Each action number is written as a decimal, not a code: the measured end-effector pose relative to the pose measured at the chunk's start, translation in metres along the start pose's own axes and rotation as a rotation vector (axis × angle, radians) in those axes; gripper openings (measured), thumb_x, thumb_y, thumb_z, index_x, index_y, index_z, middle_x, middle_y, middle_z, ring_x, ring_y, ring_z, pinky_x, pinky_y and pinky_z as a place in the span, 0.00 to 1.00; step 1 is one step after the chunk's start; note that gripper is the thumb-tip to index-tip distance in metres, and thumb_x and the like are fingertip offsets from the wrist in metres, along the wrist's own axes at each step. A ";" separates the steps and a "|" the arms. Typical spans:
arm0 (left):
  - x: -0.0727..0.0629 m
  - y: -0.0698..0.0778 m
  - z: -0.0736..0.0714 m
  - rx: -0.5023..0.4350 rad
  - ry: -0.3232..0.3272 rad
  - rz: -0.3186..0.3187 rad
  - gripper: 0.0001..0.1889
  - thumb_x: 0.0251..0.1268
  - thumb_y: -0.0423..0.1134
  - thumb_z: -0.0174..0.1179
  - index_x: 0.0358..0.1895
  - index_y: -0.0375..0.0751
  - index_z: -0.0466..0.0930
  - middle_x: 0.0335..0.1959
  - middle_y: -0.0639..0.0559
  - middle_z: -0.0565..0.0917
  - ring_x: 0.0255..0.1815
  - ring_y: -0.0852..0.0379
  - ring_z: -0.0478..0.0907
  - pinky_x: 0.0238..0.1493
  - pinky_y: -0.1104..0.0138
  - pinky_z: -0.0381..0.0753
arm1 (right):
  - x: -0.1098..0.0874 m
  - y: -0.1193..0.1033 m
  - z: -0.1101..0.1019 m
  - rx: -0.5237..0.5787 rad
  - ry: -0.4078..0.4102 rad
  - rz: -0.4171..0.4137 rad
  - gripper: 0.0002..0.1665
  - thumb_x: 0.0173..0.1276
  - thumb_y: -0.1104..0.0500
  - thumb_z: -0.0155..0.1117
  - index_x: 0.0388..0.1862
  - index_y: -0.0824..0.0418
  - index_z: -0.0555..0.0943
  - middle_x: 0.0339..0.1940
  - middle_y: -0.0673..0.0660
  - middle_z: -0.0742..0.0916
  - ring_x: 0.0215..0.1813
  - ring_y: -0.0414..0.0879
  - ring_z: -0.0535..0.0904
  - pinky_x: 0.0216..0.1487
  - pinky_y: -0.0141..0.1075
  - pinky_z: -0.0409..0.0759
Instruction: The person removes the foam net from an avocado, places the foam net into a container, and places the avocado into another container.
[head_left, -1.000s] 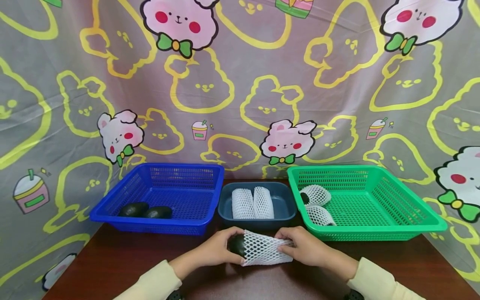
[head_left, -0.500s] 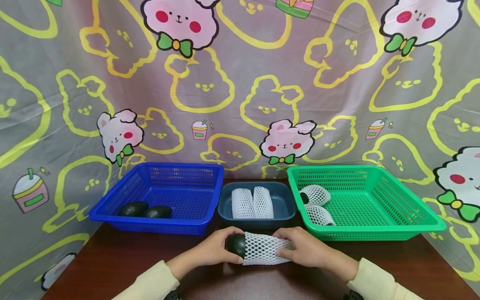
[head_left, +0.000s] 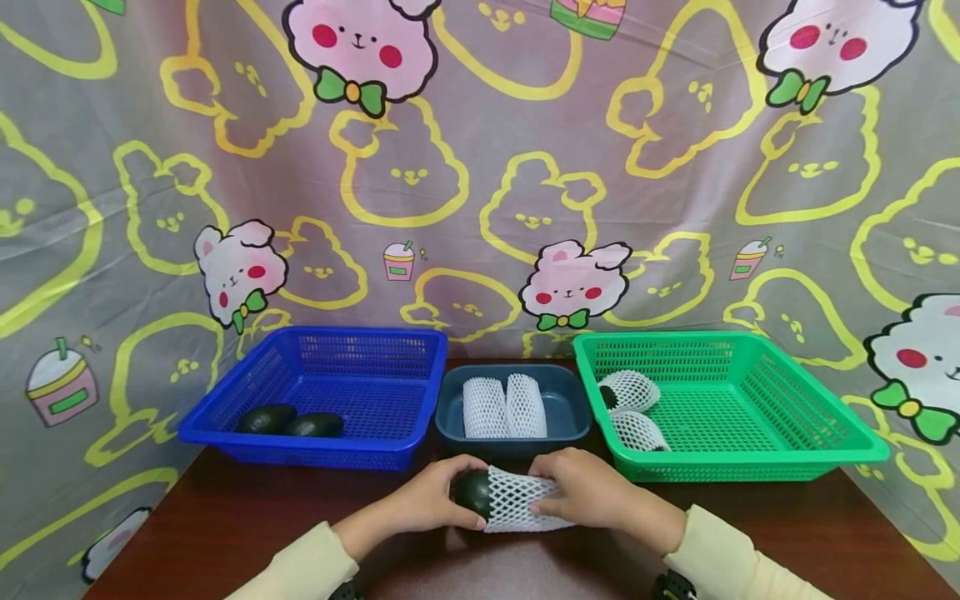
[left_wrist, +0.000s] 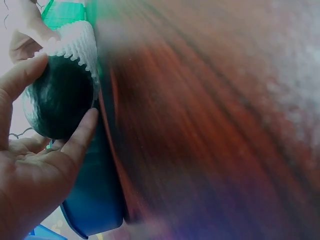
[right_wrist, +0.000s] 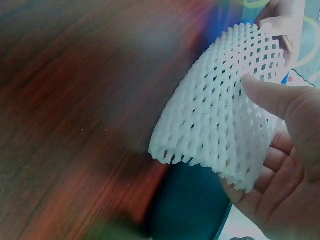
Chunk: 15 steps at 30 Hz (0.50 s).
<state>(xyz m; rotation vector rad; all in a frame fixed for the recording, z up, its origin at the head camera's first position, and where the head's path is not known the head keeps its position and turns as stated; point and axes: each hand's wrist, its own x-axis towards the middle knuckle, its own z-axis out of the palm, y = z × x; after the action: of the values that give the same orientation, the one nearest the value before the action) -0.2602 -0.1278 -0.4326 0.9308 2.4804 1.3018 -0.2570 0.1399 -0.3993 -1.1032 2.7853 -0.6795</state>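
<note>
An avocado (head_left: 472,493) with dark skin is partly inside a white foam net sleeve (head_left: 513,500), held just above the table's near part. My left hand (head_left: 431,497) grips the bare end of the avocado, thumb and fingers around it, as the left wrist view shows on the fruit's dark skin (left_wrist: 60,100). On the other side, my right hand (head_left: 588,492) holds the sleeve, its thumb on the netting (right_wrist: 215,100) and its fingers behind. The sleeve's far end hangs open past the right fingers in the right wrist view.
A blue basket (head_left: 315,454) at the left holds two bare avocados (head_left: 317,425). In the middle, a dark blue tub (head_left: 566,400) bears two rolled net sleeves (head_left: 486,408). The green basket (head_left: 750,458) on the right contains two sleeved avocados (head_left: 633,390). A patterned cloth hangs behind.
My right hand has shifted left along the sleeve, closer to the avocado. The left hand keeps its grip in about the same place.
</note>
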 end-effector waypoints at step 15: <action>-0.007 0.004 -0.005 -0.062 0.023 -0.015 0.32 0.46 0.39 0.76 0.57 0.37 0.74 0.44 0.52 0.80 0.43 0.60 0.78 0.44 0.68 0.78 | -0.003 -0.007 -0.005 -0.027 0.034 0.050 0.06 0.59 0.56 0.74 0.29 0.55 0.84 0.19 0.38 0.78 0.22 0.32 0.71 0.24 0.31 0.72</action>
<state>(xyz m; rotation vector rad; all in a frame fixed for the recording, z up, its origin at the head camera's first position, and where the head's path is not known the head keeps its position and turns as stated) -0.2555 -0.1337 -0.4266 0.8864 2.4443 1.3836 -0.2513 0.1397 -0.3922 -1.0322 2.8481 -0.6641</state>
